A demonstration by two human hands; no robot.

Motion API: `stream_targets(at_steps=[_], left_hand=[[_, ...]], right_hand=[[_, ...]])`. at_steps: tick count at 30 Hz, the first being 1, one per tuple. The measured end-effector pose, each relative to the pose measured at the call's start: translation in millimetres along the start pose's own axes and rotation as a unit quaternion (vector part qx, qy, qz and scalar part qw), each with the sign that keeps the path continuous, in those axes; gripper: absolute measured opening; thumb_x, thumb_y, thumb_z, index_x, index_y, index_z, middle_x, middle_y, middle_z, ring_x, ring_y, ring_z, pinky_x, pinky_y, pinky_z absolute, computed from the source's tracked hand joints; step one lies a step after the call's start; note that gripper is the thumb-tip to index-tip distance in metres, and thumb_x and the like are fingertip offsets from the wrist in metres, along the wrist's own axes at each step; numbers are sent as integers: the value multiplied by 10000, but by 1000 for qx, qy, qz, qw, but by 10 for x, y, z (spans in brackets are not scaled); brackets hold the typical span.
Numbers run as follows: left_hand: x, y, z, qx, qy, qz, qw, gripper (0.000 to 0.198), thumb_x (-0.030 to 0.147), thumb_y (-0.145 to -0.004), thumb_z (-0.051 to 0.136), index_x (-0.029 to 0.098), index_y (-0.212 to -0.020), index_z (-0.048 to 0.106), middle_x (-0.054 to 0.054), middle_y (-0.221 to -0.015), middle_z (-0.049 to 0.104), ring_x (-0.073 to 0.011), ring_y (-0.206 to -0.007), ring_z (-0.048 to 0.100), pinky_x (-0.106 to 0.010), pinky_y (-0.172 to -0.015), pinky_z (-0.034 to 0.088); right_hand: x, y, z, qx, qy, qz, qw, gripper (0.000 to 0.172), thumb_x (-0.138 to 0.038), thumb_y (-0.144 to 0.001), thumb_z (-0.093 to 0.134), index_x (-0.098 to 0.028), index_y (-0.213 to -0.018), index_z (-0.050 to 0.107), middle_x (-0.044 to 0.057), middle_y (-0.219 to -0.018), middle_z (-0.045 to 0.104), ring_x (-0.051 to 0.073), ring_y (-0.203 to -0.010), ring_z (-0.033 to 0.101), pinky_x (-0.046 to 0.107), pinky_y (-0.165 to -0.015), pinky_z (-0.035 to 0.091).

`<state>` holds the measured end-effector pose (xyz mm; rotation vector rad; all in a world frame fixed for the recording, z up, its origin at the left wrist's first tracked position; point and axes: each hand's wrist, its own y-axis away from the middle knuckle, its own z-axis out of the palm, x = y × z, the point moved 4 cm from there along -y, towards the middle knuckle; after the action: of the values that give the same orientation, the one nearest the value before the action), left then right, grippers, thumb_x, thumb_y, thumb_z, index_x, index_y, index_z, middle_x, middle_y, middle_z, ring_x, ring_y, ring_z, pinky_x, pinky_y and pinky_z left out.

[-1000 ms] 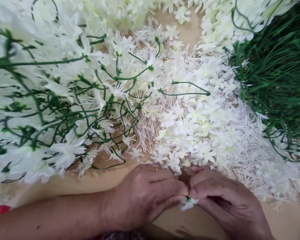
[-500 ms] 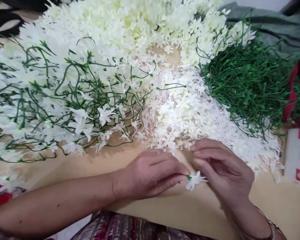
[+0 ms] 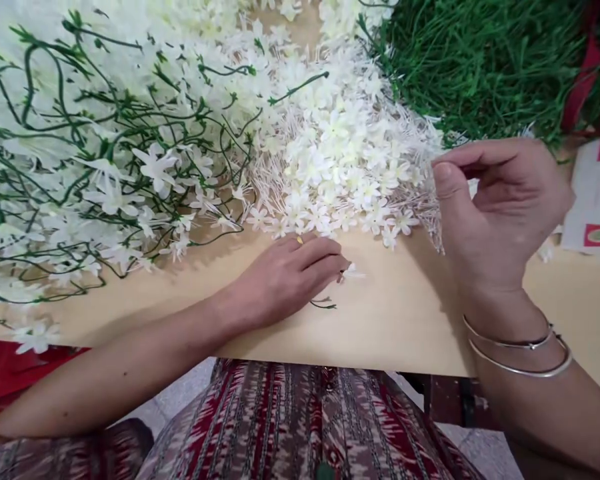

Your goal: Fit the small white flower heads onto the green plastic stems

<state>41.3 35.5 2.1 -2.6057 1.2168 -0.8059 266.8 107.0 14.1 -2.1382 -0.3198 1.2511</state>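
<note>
My left hand (image 3: pixel 290 277) rests low over the table with its fingers closed on a white artificial flower (image 3: pixel 353 272); the petals stick out past the fingertips. A thin green stem end (image 3: pixel 324 304) shows below that hand. Raised at the right is my right hand (image 3: pixel 505 207), thumb and forefinger pinched together. What they hold, if anything, I cannot make out. Beyond both hands lies a heap of loose white blossoms (image 3: pixel 330 147) with thin white stamens, nearest to the left fingers.
White flowers on green stems (image 3: pixel 110 180) are piled at the left. A heap of green plastic stems (image 3: pixel 480 60) lies at the back right. Beside it are a red strap (image 3: pixel 583 83) and a white and red box (image 3: pixel 597 200). The table's front edge (image 3: pixel 350 369) runs before my lap.
The view has tilted down. My right hand has moved away from the flower, to the right and toward the green stems. My left hand still holds the flower, now nearer the table.
</note>
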Motion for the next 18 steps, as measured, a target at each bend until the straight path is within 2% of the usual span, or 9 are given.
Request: stream_targets(at_steps=[2, 4, 8, 11, 14, 18], left_hand=[[15, -9, -18, -11, -12, 6, 1000, 197, 197, -1075, 492, 169, -1207, 636, -85, -1171, 749, -177, -1019, 703, -320, -888, 550], [18, -20, -46, 1, -19, 11, 1000, 178, 187, -1059, 524, 188, -1199, 635, -75, -1164, 750, -175, -1020, 706, -324, -884, 544], [-51, -50, -144, 76, -19, -21, 997, 165, 181, -1028, 586, 201, -1185, 630, -82, -1181, 734, -175, -1040, 704, -327, -897, 557], [-137, -83, -244, 111, -38, -74, 990, 170, 174, -1017, 590, 219, -1174, 640, -82, -1187, 718, -191, -1093, 686, -336, -918, 561], [-187, -169, -322, 100, -78, -91, 988, 170, 182, -1014, 581, 226, -1167, 643, -87, -1194, 703, -219, -1110, 665, -377, -936, 548], [-239, -416, -316, 59, -103, -74, 990, 198, 203, -1028, 541, 234, -1200, 634, -83, -1227, 666, -240, -1132, 634, -423, -981, 516]], right_hand=[[17, -16, -27, 3, 11, -15, 1000, 49, -199, -866, 724, -216, -902, 751, 33, -833, 698, 203, -814, 660, 380, -740, 501], [5, -24, -32, -4, 33, -24, 999, 53, -192, -870, 706, -218, -889, 750, 28, -832, 706, 205, -832, 661, 382, -753, 505], [-57, -10, 21, -58, 58, -43, 996, 42, -203, -874, 715, -226, -894, 744, 22, -865, 734, 209, -854, 686, 398, -782, 530], [-49, 22, 83, -115, 81, -58, 988, 122, -210, -886, 733, -272, -991, 748, 35, -977, 740, 247, -973, 690, 475, -911, 525], [21, 47, 130, -158, 120, -65, 978, 216, -194, -900, 723, -308, -1083, 742, 72, -1068, 712, 301, -1095, 635, 539, -983, 475], [84, 38, 122, -162, 142, -59, 975, 184, -146, -932, 641, -304, -955, 733, 65, -970, 698, 300, -1036, 624, 546, -966, 460]])
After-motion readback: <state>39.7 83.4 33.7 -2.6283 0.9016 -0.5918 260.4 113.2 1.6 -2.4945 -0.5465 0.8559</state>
